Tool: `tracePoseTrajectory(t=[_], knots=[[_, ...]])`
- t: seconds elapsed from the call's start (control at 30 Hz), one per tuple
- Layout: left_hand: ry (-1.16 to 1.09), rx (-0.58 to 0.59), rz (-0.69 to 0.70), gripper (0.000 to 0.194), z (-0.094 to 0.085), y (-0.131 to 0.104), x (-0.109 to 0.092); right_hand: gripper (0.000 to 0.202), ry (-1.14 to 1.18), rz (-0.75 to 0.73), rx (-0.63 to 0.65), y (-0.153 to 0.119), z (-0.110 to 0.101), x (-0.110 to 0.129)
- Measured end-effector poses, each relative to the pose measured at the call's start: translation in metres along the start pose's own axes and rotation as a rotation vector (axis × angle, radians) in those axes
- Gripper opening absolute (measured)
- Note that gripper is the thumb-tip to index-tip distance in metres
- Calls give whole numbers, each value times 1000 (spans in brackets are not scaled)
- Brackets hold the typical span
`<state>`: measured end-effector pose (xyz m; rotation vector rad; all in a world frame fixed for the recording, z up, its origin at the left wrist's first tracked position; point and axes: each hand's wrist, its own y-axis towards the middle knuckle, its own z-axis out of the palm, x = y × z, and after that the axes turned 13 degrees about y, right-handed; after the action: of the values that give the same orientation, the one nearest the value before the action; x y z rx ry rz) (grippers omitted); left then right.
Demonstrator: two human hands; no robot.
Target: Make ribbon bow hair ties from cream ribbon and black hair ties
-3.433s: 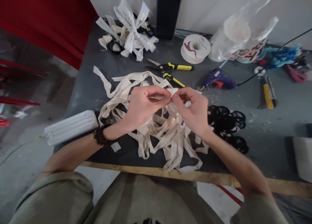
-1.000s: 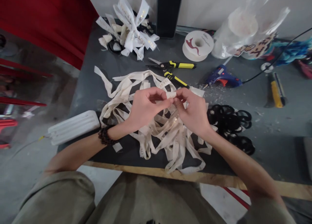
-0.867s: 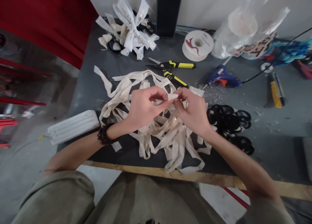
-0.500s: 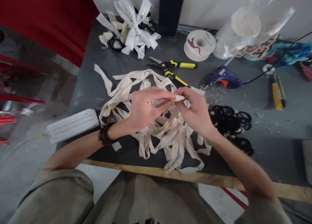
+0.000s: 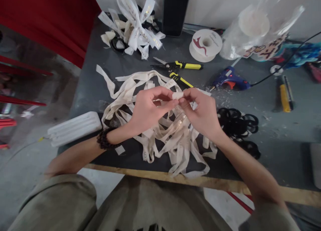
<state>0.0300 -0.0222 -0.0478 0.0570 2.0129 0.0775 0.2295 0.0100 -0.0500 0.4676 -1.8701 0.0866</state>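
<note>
Between the fingertips of both hands is a small white ribbon piece (image 5: pixel 177 95). My left hand (image 5: pixel 152 107) pinches its left side, and my right hand (image 5: pixel 200 110) pinches its right side. Under and around the hands lies a tangled heap of cream ribbons (image 5: pixel 160 140) with printed letters. Yellow-and-black snips (image 5: pixel 173 68) lie open just beyond the heap. To the right of my right hand is a pile of black hair ties (image 5: pixel 235 124). A blue glue gun (image 5: pixel 232 78) rests beyond that pile.
White ribbon bows (image 5: pixel 136 26) stand at the back left, and a ribbon spool (image 5: pixel 205 45) lies right of a black post (image 5: pixel 175 11). A yellow cutter (image 5: pixel 285 97) is at the right. A white power strip (image 5: pixel 75 128) lies at the left edge. Plastic-wrapped rolls (image 5: pixel 247 30) stand behind.
The ribbon piece between my fingertips has turned and now shows a wider, flatter face. My left fingers are more bent, and both hands have shifted slightly.
</note>
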Motion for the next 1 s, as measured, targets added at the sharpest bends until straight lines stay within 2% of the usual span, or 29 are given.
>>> tracePoseTrajectory(t=[0.17,0.3,0.5,0.8,1.0], knots=[[42,-69,-2,17,0,2,3,12,-187,-96,11,0,-1,7],[86,-90,43,17,-1,3,3,21,-37,-6,26,0,-3,10],[26,-27,-15,10,-4,3,0,31,141,91,14,1,-3,4],[-103,3,-138,20,-4,5,5,21,145,81,20,0,-3,0],[-219,-35,-171,14,1,5,8,11,-16,-61,34,2,-3,-2]])
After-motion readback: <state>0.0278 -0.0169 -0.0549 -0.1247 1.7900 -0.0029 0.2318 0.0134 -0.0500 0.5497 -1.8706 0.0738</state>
